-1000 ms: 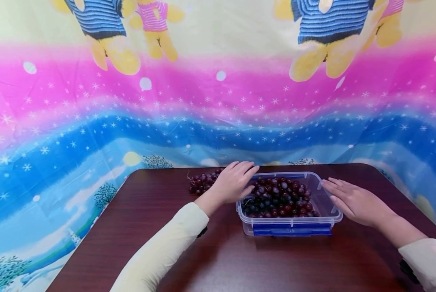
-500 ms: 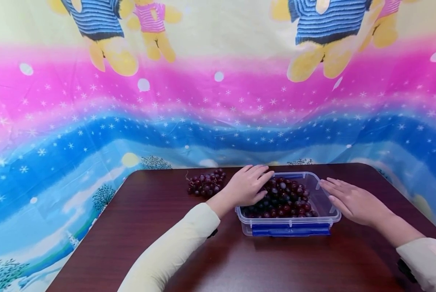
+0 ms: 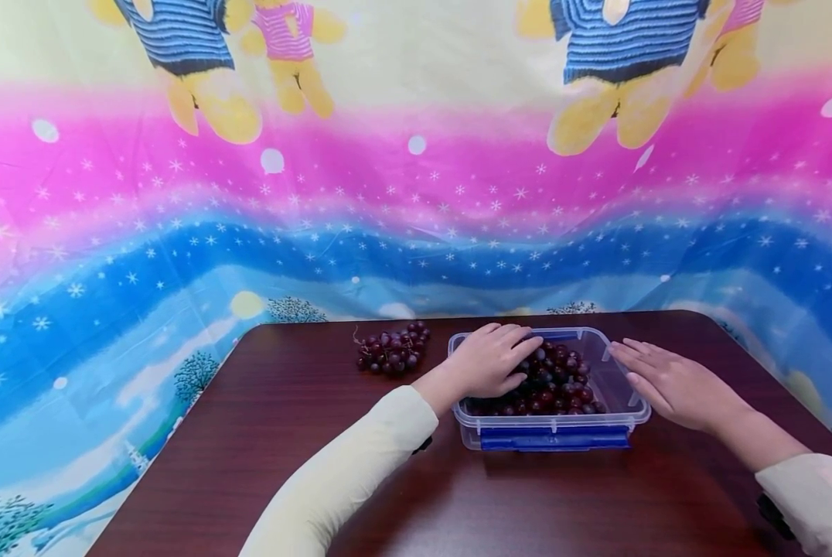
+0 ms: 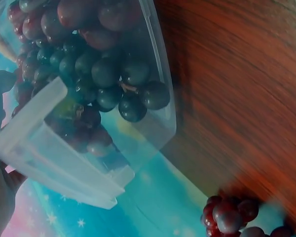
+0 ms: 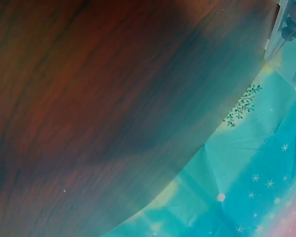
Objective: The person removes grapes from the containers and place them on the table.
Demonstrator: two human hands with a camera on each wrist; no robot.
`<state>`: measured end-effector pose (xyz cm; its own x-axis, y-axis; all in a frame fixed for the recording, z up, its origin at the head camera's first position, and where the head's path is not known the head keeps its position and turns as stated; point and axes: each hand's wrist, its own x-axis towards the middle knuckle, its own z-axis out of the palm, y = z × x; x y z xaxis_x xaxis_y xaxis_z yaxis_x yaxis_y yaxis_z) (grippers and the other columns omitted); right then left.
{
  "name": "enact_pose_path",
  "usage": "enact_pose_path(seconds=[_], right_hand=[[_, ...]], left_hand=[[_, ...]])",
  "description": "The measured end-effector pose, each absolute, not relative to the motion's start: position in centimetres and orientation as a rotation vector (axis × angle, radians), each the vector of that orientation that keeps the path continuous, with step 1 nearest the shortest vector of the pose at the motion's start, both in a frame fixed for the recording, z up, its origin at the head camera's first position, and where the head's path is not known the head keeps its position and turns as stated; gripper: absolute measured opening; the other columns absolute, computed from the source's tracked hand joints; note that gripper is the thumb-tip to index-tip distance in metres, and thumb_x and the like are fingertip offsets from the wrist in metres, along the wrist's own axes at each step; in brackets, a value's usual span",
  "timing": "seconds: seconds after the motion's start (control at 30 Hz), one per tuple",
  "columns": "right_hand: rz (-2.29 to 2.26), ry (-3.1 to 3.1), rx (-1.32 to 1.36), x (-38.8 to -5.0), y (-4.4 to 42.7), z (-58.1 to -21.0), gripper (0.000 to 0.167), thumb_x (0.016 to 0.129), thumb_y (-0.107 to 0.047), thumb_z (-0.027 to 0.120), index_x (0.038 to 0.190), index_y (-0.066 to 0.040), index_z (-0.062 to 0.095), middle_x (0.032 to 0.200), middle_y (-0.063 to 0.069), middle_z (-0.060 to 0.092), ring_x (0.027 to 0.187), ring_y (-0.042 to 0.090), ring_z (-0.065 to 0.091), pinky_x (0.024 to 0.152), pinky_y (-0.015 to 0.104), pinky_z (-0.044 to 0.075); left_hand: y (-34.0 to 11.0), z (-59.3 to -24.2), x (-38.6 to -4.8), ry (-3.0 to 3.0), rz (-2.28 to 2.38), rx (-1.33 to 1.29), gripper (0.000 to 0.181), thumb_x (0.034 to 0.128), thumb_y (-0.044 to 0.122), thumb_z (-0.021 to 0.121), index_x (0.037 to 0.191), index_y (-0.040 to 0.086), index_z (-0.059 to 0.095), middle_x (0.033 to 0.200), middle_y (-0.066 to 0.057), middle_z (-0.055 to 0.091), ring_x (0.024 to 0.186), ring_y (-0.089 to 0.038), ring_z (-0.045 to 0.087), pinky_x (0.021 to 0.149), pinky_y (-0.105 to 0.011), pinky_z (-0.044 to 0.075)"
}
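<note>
A clear plastic container [image 3: 555, 422] with a blue clasp along its front stands on the table, filled at its left and middle with dark red grapes [image 3: 562, 371]. Over the left side of the container lies my left hand [image 3: 492, 360], its fingers stretched across the grapes; whether the fingertips press on them is hidden. Straight fingers of my right hand [image 3: 683, 387] reach the container's right rim. Through the container wall, the left wrist view shows the packed grapes [image 4: 106, 71] close up. Another bunch of grapes [image 3: 391, 348] lies on the table to the left.
The dark brown wooden table [image 3: 284, 433] has rounded far corners. Behind it hangs a patterned cloth [image 3: 416, 186] with bears and snowflakes, reaching the table's back edge. In the right wrist view, mostly bare tabletop [image 5: 89, 98] shows.
My left hand has moved right, from the container's left rim to over the grapes inside, uncovering the bunch on the table. My right hand has stayed at the right rim.
</note>
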<state>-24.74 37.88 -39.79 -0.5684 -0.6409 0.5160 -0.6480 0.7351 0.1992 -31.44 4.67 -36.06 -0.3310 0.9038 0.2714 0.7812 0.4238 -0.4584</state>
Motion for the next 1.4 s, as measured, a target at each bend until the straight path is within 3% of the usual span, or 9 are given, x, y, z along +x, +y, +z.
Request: enact_pose_path(seconds=[0.23, 0.67, 0.9, 1.17, 1.4], right_hand=[[0.016, -2.364, 0.965, -24.7, 38.0, -39.8, 0.042, 0.097, -0.021, 0.055, 0.135, -0.002, 0.055, 0.131, 0.019, 0.057, 0.139, 0.013, 0.032, 0.113, 0.017, 0.007], [0.000, -2.391, 0.932, -24.6, 38.0, -40.0, 0.043, 0.097, -0.020, 0.056, 0.136, -0.003, 0.055, 0.132, 0.020, 0.057, 0.135, 0.021, 0.040, 0.112, 0.016, 0.005], [0.005, -2.390, 0.936, -24.7, 38.0, -40.0, 0.047, 0.093, -0.017, 0.061, 0.137, -0.003, 0.054, 0.132, 0.019, 0.056, 0.141, 0.011, 0.027, 0.112, 0.016, 0.005], [0.008, -2.383, 0.929, -24.7, 37.9, -40.0, 0.043, 0.094, -0.018, 0.059, 0.134, -0.001, 0.056, 0.131, 0.019, 0.057, 0.134, 0.023, 0.043, 0.113, 0.017, 0.007], [0.009, -2.389, 0.926, -24.5, 37.9, -40.0, 0.046, 0.092, -0.016, 0.062, 0.135, -0.001, 0.055, 0.131, 0.020, 0.057, 0.137, 0.020, 0.039, 0.112, 0.017, 0.006]], left_hand=[[5.7, -36.6, -31.6, -2.262, 0.357, -1.433, 0.064, 0.0966, 0.048, 0.051, 0.150, 0.016, 0.037, 0.145, -0.003, 0.045, 0.131, -0.016, 0.043, 0.109, -0.035, 0.033], [6.4, -37.3, -31.9, -2.332, 0.386, -1.416, 0.068, 0.0963, 0.050, 0.051, 0.153, 0.017, 0.031, 0.147, -0.002, 0.042, 0.134, -0.017, 0.040, 0.109, -0.033, 0.033], [6.5, -37.4, -32.4, -2.413, 0.363, -1.405, 0.071, 0.0959, 0.048, 0.054, 0.154, 0.017, 0.027, 0.150, -0.003, 0.038, 0.135, -0.016, 0.038, 0.109, -0.031, 0.032], [6.9, -37.4, -32.7, -2.481, 0.339, -1.393, 0.079, 0.0931, 0.050, 0.058, 0.155, 0.017, 0.023, 0.148, -0.003, 0.040, 0.131, -0.015, 0.043, 0.107, -0.029, 0.036], [7.3, -37.3, -33.0, -2.540, 0.321, -1.381, 0.083, 0.0902, 0.057, 0.057, 0.155, 0.017, 0.025, 0.145, -0.002, 0.042, 0.124, -0.013, 0.049, 0.102, -0.027, 0.041]])
